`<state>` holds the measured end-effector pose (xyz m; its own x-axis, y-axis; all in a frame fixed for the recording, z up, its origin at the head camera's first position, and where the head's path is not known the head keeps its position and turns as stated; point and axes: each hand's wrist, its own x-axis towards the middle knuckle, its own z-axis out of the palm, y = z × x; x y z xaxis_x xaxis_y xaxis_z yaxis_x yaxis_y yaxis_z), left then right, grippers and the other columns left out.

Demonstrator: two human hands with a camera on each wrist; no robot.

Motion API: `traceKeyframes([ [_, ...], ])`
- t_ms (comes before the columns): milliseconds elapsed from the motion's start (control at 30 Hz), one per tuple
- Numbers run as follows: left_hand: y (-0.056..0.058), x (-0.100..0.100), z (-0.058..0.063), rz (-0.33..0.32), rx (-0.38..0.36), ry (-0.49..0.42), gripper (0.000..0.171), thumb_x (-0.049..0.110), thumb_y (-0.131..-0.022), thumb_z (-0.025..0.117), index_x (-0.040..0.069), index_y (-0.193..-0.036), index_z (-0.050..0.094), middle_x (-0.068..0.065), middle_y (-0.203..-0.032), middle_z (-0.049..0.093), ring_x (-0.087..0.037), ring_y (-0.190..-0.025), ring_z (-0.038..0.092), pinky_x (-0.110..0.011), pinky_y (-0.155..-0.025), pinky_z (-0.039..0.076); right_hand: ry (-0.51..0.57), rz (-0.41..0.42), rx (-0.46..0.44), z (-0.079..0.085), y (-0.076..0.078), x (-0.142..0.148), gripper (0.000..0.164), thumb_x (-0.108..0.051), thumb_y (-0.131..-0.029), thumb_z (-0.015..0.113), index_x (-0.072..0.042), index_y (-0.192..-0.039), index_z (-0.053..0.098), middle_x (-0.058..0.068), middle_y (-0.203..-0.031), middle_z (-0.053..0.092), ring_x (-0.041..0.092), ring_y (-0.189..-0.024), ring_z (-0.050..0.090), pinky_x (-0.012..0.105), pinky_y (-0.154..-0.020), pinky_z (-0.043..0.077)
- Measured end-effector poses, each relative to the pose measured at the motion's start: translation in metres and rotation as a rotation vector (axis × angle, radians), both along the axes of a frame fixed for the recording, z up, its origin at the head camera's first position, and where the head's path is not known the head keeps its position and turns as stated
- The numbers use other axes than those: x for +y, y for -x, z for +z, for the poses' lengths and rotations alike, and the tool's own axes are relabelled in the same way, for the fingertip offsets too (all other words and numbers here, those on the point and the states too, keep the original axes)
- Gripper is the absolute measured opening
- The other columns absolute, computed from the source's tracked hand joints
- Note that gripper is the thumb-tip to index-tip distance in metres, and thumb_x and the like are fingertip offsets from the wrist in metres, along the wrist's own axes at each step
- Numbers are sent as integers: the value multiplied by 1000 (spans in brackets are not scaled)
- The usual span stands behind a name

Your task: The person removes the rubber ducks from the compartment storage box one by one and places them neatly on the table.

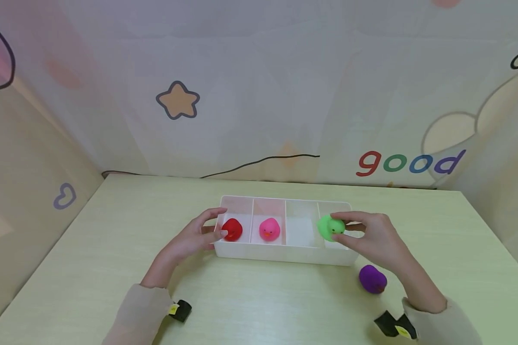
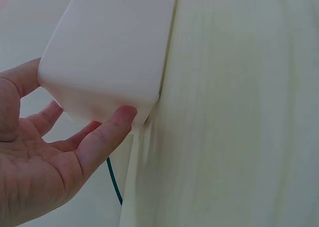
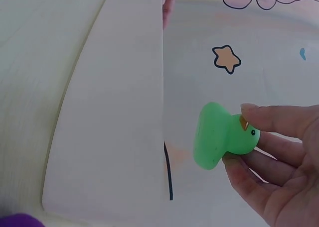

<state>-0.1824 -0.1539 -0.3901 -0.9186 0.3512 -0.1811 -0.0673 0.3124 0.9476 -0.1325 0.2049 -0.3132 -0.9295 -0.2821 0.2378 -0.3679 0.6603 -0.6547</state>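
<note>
A white divided box [image 1: 250, 251] lies lengthwise on the table. My left hand [image 1: 197, 235] grips its left end; in the left wrist view the thumb and fingers [image 2: 94, 145] spread around that end wall. The leftmost compartment holds a red rubber duck [image 1: 233, 230], and the one beside it a pink rubber duck [image 1: 269, 230]. My right hand [image 1: 373, 238] pinches a green rubber duck [image 1: 328, 227] by its head, over the box's rightmost compartment. In the right wrist view the green duck [image 3: 214, 137] appears above the box rim, between thumb and fingertips.
A purple rubber duck [image 1: 373, 279] lies on the pale wooden table [image 1: 267, 306], just off the box's front right corner. Behind the table hangs a printed cloth backdrop [image 1: 250, 96] with a star and the word "good".
</note>
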Motion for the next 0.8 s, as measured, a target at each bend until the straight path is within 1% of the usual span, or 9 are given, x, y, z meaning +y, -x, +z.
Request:
traceKeyframes([
  [167, 0, 0, -1, -8, 2, -13, 59, 22, -87, 62, 20, -139, 34, -11, -143, 25, -35, -123, 39, -40, -81, 51, -12, -27, 7, -1, -9, 19, 35, -4, -72, 75, 0, -106, 66, 15, -103, 66, 22, -84, 66, 19, -67, 52],
  [333, 0, -1, -1, -17, 3, -30, 59, 21, -87, 61, 19, -139, 33, -11, -143, 25, -35, -122, 40, -40, -81, 51, 0, -36, 48, -5, -19, 36, 35, -4, -70, 77, -2, -103, 67, 14, -100, 67, 2, -80, 64, 15, -64, 50],
  [400, -1, -1, 0, -22, 5, -30, 59, 21, -88, 61, 19, -139, 33, -12, -143, 24, -35, -123, 39, -40, -81, 51, 7, -36, 65, -7, -22, 43, 35, -4, -69, 77, -3, -102, 68, 10, -98, 68, -3, -79, 61, 13, -64, 50],
  [467, -1, -1, 1, -24, 6, -29, 59, 20, -88, 61, 18, -139, 33, -12, -144, 24, -36, -123, 38, -40, -81, 51, 11, -35, 80, -10, -25, 50, 35, -4, -68, 78, -3, -101, 68, -1, -97, 68, -5, -79, 60, 12, -64, 49],
  [567, -1, -1, 1, -21, 2, -23, 58, 21, -88, 61, 19, -139, 33, -11, -143, 25, -35, -123, 39, -39, -81, 51, 49, -22, 101, -14, -28, 61, 35, 2, -67, 77, 0, -100, 67, -17, -97, 64, -5, -79, 60, 10, -66, 48],
  [600, -1, -1, 1, -21, 1, -22, 58, 21, -88, 61, 19, -139, 33, -11, -143, 25, -35, -123, 39, -39, -81, 51, 62, -16, 108, -15, -28, 64, 35, 5, -66, 76, 2, -100, 67, -20, -98, 62, -5, -79, 60, 10, -67, 48],
  [633, -1, -1, 1, -23, 1, -24, 58, 21, -88, 61, 19, -139, 33, -11, -143, 25, -35, -123, 40, -39, -81, 51, 73, -12, 112, -17, -29, 68, 36, 7, -65, 76, 3, -100, 66, -22, -98, 61, -6, -80, 60, 10, -68, 48],
  [700, -1, -1, 1, -25, 0, -30, 59, 21, -88, 60, 18, -139, 32, -11, -143, 25, -35, -122, 40, -39, -82, 51, 89, -7, 116, -19, -30, 74, 37, 11, -64, 75, 5, -100, 65, -22, -98, 60, -6, -80, 60, 9, -69, 48],
  [800, -2, -1, 2, -31, 4, -36, 59, 20, -88, 60, 18, -140, 32, -11, -143, 25, -35, -122, 40, -39, -82, 51, 80, -25, 94, -23, -32, 84, 37, 11, -65, 74, 7, -100, 64, -22, -97, 59, -6, -80, 59, 9, -69, 47],
])
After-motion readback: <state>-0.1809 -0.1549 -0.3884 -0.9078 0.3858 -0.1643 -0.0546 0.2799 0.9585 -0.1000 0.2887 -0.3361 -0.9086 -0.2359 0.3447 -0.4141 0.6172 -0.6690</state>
